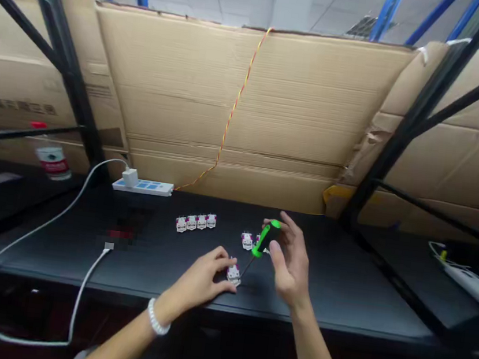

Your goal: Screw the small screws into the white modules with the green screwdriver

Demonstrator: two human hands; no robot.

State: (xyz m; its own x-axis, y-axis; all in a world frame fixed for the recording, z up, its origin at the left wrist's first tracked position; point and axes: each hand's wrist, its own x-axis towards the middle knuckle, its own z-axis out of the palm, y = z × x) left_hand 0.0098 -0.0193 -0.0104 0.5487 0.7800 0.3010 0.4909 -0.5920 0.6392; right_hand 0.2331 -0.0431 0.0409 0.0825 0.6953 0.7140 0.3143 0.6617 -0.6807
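My left hand (205, 274) pinches a small white part with purple sides (234, 273) against the black tabletop near its front edge. In my right hand (293, 262) is a screwdriver (266, 238) with a green and black handle, held at a slant. Its thin shaft points down and left, and the tip meets or nearly meets the white part; exact contact is too small to tell. Just behind lie similar white parts (247, 240), partly covered by the screwdriver and right hand. Farther left, several more of these parts (196, 222) stand in a neat row.
A white power strip (151, 188) with a plugged-in charger (130, 177) lies at the back left. Its white cable (32, 230) loops over the table's left side and front edge. Cardboard (180, 96) walls the back. Dark metal posts (403, 129) flank the table (353, 281).
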